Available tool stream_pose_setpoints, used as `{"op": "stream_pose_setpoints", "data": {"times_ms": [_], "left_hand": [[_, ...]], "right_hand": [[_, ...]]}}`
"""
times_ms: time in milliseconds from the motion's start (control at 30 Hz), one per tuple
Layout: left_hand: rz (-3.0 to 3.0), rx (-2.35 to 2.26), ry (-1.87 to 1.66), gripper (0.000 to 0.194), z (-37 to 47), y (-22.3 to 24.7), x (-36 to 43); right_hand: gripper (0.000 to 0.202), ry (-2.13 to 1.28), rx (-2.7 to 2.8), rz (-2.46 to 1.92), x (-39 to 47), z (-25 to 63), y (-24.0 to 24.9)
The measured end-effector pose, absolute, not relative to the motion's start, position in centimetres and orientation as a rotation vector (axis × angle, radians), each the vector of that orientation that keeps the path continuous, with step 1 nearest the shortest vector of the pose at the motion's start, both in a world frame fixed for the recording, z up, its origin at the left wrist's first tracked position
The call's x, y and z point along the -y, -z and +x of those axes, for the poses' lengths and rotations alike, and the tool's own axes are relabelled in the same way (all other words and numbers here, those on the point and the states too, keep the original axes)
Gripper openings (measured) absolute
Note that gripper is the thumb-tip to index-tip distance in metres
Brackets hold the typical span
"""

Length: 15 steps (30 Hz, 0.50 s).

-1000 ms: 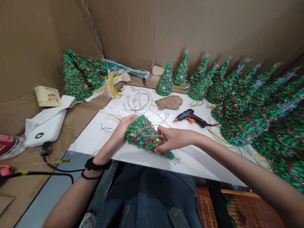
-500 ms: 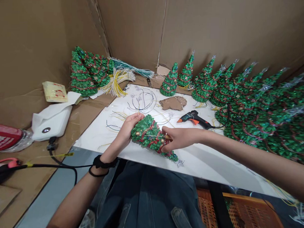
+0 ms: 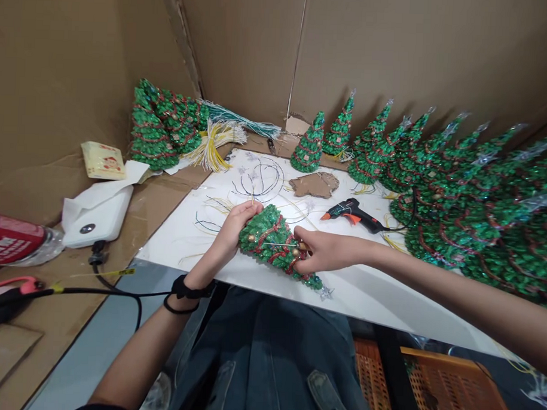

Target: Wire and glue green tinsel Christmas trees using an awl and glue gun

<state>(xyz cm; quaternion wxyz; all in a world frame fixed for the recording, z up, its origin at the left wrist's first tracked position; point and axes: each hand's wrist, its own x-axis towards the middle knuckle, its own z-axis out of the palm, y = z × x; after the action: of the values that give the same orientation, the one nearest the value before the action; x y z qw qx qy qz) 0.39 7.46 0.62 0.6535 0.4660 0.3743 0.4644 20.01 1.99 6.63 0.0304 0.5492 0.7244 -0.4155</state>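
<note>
A small green Christmas tree [image 3: 273, 220] with red garland and gold balls lies tilted over the white board, its clear star [image 3: 326, 292] toward me at the lower right. My left hand [image 3: 237, 226] is closed on the tree's base end, and thin yellowish wires [image 3: 253, 192] stick up by its fingertips. Near the tip, my right hand [image 3: 328, 250] pinches a slim metal awl-like tool [image 3: 278, 245] with a brownish handle. The tool's shaft lies across the tree's side, pointing left. My right fingers also touch the branches.
Beyond my hands lie a black-and-orange glue gun [image 3: 354, 215], a cardboard piece [image 3: 313, 184] and loose wires [image 3: 256, 177]. Many finished-looking trees [image 3: 439, 193] crowd the right. At left are wire bundles [image 3: 213, 146], a white box [image 3: 98, 217] and a red-labelled bottle [image 3: 12, 241].
The whole view has shifted slightly to the right. Both hands keep the same hold on the tree and the tool, with little other visible movement.
</note>
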Motion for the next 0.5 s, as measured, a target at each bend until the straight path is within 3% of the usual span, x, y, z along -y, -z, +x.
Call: {"op": "stream_pose_setpoints", "data": {"times_ms": [333,500], "left_hand": [[1.068,-0.854,-1.059,0.016,0.4,-0.6,-7.5],[1.084,-0.865,-1.058,0.017,0.4,-0.6,-7.3]], "right_hand": [[0.033,1.354,-2.247,1.759,-1.7,20.3,-5.7],[0.037,1.780,-2.157,1.555,-1.3,22.4,-6.1]]}}
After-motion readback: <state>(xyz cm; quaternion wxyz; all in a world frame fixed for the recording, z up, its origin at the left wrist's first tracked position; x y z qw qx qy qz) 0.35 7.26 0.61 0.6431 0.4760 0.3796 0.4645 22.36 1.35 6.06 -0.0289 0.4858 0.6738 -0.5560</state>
